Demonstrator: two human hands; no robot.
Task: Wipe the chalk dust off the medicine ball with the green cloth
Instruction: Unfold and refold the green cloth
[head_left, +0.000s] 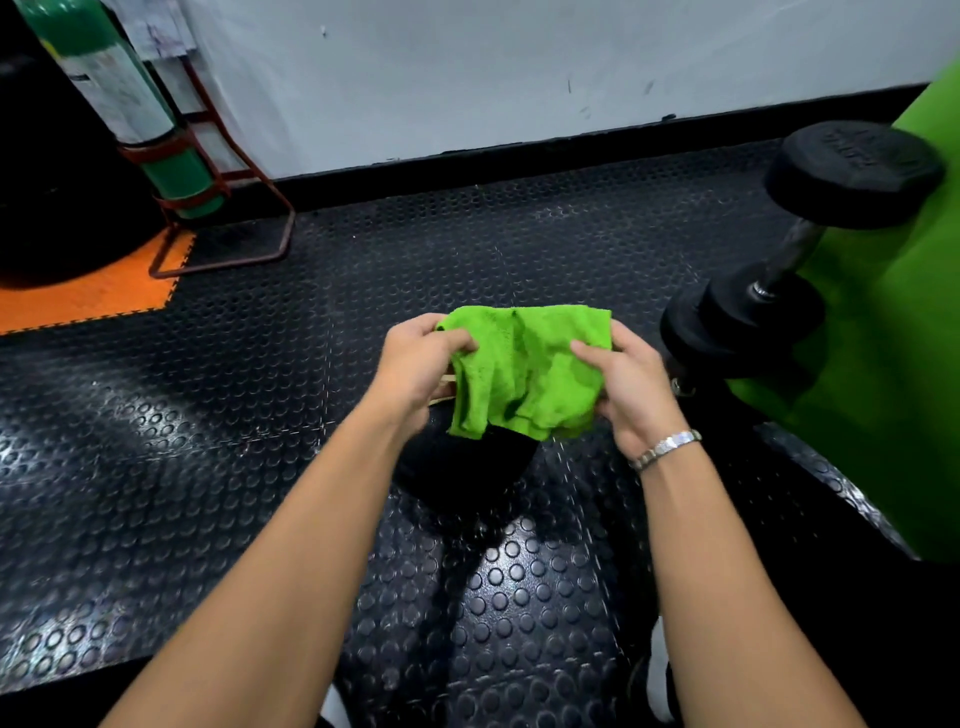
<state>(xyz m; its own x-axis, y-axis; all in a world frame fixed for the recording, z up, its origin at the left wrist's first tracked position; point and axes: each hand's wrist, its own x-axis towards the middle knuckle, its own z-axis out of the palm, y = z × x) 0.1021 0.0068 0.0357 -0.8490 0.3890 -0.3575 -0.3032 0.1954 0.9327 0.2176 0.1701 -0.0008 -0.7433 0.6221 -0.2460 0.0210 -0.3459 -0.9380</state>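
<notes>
Between the two raised hands: one green cloth (524, 371), terry-like, rumpled, held spread in the air above the floor.

Left hand (415, 366): closed on the cloth's left edge, thumb over the front face, fingers curled behind; the fabric bunches at the grip.

Right hand (626, 387): closed on the cloth's right edge, thumb pressed onto the front, fingers wrapped behind. A metal bracelet (667, 448) sits on this wrist.

Cloth, condition: slack and creased, lower hem hanging free, some darker patches on the face; whether these are damp spots or shadow cannot be told.

Medicine ball (467, 473): dark, rounded, resting on the floor directly beneath the cloth and between the forearms. Its upper part is hidden by the hanging hem. No chalk dust can be made out on the visible portion, which is dark and blurred.

Floor (260, 415): black studded rubber matting. Near, to the right: a black dumbbell (795, 249) leaning against a green padded block (883, 364). Well apart, upper left: a green cylinder (130, 104) in a red stand (228, 208), and an orange mat tile (93, 296).

Step in hand, as judged: preparation of the cloth, gathering or arranging it into a usable pad; wiping appears not yet begun, as cloth and ball are apart.

Next move, as judged: lower the cloth onto the ball's top. One hand would best steady the ball, since it may roll on the matting, while the other rubs across the surface.
</notes>
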